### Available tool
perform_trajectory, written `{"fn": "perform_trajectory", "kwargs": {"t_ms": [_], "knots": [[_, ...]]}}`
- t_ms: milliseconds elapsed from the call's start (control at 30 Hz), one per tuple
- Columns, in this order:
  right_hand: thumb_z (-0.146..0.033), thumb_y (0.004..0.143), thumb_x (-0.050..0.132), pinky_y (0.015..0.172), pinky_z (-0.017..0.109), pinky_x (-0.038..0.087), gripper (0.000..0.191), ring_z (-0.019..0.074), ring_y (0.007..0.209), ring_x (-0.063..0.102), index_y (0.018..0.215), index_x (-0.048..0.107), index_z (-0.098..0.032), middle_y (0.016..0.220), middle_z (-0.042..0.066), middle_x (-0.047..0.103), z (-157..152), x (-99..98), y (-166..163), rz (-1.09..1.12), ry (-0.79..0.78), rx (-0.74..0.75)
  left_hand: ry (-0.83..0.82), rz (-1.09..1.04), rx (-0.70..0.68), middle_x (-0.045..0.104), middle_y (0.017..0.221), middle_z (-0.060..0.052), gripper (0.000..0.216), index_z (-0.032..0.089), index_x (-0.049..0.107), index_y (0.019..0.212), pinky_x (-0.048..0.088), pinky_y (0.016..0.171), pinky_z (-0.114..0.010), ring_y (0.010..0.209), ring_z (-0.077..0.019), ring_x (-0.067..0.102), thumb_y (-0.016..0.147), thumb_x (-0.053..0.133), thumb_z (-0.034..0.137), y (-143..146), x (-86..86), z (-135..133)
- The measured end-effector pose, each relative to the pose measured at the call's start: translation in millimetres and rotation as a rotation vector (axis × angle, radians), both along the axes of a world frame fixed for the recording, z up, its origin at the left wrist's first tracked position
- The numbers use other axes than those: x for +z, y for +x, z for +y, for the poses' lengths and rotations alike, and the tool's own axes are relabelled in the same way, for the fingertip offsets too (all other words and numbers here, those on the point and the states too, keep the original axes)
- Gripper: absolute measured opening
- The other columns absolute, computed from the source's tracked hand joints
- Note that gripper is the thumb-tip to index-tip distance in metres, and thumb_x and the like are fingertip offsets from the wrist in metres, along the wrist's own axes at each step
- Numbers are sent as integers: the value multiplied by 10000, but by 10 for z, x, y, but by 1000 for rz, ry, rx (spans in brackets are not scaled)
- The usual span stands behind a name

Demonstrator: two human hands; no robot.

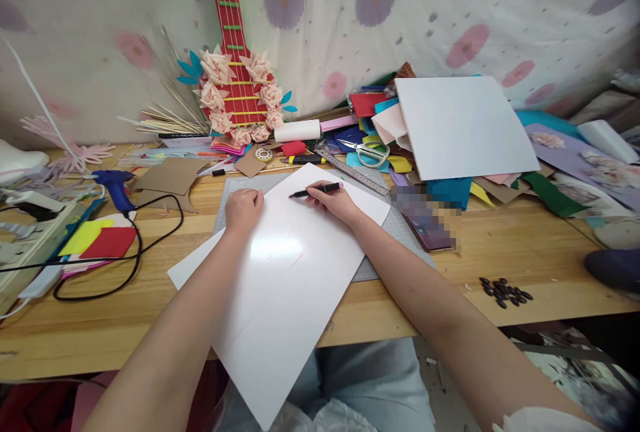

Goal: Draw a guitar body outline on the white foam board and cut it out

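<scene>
A large white board [285,305] lies at a slant across the table, its near corner reaching over the front edge above my lap. My right hand [333,202] grips a black marker [316,190] with a pinkish end, the tip close to the board's upper part. Curled at the board's upper left edge, my left hand [243,210] presses on it; the undersides of its fingers are hidden. Faint reddish lines and a bright glare show on the white surface. Beneath the board, a grey cutting mat [233,185] sticks out.
A red guitar-shaped craft [235,79] with paper roses stands behind. Scissors [367,151], a ruler [357,174] and another white board [463,129] lie beyond my hands. A blue glue gun [116,189] with a black cable is left; a phone [430,225] and black beads [505,292] are right.
</scene>
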State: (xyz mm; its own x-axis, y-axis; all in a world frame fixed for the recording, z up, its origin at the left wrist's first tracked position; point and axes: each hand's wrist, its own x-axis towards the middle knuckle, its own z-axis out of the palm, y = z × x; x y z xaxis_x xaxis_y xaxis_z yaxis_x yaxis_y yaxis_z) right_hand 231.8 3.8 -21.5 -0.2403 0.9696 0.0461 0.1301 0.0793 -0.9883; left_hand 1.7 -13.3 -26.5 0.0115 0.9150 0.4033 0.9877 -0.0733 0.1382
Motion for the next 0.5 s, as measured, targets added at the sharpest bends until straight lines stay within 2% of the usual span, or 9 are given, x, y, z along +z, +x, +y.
{"fn": "perform_trajectory", "kwargs": {"t_ms": [67, 133, 400, 500], "knots": [[-454, 710, 619, 382, 193, 392, 362, 102, 587, 563, 975, 601, -208, 842, 39, 668, 26, -21, -14, 55, -20, -143, 1, -2, 1, 690, 769, -91, 377, 179, 660, 669, 375, 719, -331, 756, -219, 589, 870, 362, 294, 2, 4, -2], [-461, 708, 616, 374, 195, 404, 389, 104, 594, 572, 1006, 584, -212, 878, 43, 661, 37, -33, -17, 98, -27, -199, -1, 1, 1, 690, 776, -93, 374, 175, 661, 673, 376, 721, -331, 760, -218, 591, 868, 365, 291, 3, 8, -2], [-482, 731, 581, 455, 210, 381, 332, 100, 558, 531, 835, 604, -167, 679, 40, 662, -35, 20, 26, 27, 14, 82, 8, 8, 7, 689, 767, -86, 367, 181, 656, 668, 384, 719, -324, 757, -210, 593, 867, 368, 294, -6, -3, 5], [-470, 734, 577, 511, 224, 399, 315, 104, 566, 533, 818, 612, -168, 651, 28, 657, -38, 16, 31, 9, 35, 127, 7, 2, 3, 689, 771, -86, 366, 179, 657, 675, 387, 728, -324, 760, -210, 593, 867, 367, 293, -5, -4, 2]]}}
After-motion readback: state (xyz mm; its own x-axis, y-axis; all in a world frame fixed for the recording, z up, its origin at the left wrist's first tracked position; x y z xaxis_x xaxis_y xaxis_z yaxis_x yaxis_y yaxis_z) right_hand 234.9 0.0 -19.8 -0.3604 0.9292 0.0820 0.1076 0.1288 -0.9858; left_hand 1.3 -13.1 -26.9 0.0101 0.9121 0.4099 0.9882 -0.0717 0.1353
